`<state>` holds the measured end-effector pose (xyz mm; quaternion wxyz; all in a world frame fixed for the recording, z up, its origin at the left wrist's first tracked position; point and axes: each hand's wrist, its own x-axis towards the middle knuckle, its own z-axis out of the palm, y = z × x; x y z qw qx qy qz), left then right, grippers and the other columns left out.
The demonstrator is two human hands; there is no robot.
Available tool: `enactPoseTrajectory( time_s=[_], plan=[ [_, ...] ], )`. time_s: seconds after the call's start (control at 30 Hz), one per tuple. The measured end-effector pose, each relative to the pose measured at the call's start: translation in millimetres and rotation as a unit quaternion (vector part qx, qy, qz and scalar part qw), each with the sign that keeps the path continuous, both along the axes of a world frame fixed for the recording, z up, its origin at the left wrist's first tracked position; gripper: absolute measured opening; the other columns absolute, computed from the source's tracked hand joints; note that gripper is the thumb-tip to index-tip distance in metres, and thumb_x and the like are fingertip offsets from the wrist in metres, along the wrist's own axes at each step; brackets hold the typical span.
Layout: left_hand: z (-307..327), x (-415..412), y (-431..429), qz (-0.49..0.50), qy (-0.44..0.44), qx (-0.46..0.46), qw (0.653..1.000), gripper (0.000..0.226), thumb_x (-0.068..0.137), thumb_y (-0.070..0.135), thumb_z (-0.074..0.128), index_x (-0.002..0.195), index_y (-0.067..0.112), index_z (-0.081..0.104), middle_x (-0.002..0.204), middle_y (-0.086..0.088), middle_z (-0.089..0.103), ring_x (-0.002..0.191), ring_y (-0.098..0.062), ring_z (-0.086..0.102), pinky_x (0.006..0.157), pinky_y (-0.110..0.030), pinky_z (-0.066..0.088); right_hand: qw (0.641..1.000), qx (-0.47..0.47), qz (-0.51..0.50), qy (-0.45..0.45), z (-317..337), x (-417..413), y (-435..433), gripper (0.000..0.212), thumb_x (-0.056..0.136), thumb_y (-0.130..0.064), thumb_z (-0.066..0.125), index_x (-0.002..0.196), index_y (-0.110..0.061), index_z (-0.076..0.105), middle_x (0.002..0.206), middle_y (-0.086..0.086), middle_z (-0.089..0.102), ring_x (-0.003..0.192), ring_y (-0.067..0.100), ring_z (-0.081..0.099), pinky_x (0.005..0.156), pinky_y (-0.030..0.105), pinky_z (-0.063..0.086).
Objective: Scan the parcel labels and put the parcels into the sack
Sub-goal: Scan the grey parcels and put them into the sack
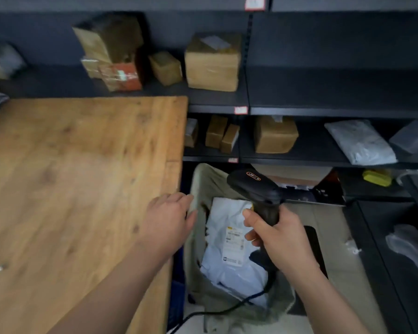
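Parcel: white bag (227,237), down inside the sack, lying flat with its printed side up.
Label: white slip (234,244) on the parcel's middle, facing the camera; the print is too blurred to read.
Sack: beige cloth (203,179), mouth wide open, standing just right of the table's edge and below the shelves.
Right hand: here it is (282,242), clenched round the scanner's grip, directly above the parcel's right side and covering that edge. It is not touching the parcel.
Scanner: black (253,186), handle down in the fist, head tilted up and away toward the shelves.
Cable: dark (227,307), dropping from the handle's base and running across the sack's near rim.
Left hand: over at the sack's left rim (167,218), just left of the parcel, fingers and thumb pinching the cloth. It has no contact with the parcel.
Table: bare wood (82,177), on the left, with the left forearm crossing its near corner.
Shelves: dark metal (323,112), behind the table and sack.
Boxes: brown cartons (212,63) on the upper and middle levels.
Bags: pale bags (362,143) on the middle level, far right.
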<state>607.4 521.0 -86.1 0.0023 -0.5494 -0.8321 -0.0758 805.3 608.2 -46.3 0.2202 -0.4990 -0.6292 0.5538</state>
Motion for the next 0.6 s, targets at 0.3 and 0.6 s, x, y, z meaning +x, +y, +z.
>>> enactPoseTrajectory(
  time_s=[0.3, 0.6],
  plan=[
    [95, -127, -165, 0.086, 0.021, 0.063, 0.994, 0.044, 0.096, 0.045, 0.043, 0.134, 0.025, 0.054, 0.131, 0.006, 0.060, 0.117, -0.017, 0.056, 0.098, -0.032, 0.043, 0.985, 0.114, 0.127, -0.028, 90, -139, -136, 0.015, 0.086, -0.028, 0.067, 0.080, -0.018, 0.059, 0.068, 0.008, 0.066, 0.059, 0.022, 0.065, 0.060, 0.044, 0.055],
    [131, -244, -307, 0.102, 0.017, 0.070, 0.992, 0.039, 0.093, 0.040, 0.052, 0.127, 0.021, 0.060, 0.117, -0.001, 0.066, 0.104, -0.025, 0.059, 0.088, -0.037, 0.047, 0.974, 0.162, 0.146, -0.056, 134, -263, -263, 0.016, 0.085, -0.033, 0.066, 0.088, -0.018, 0.061, 0.075, 0.007, 0.069, 0.068, 0.024, 0.067, 0.067, 0.043, 0.055]
  ],
)
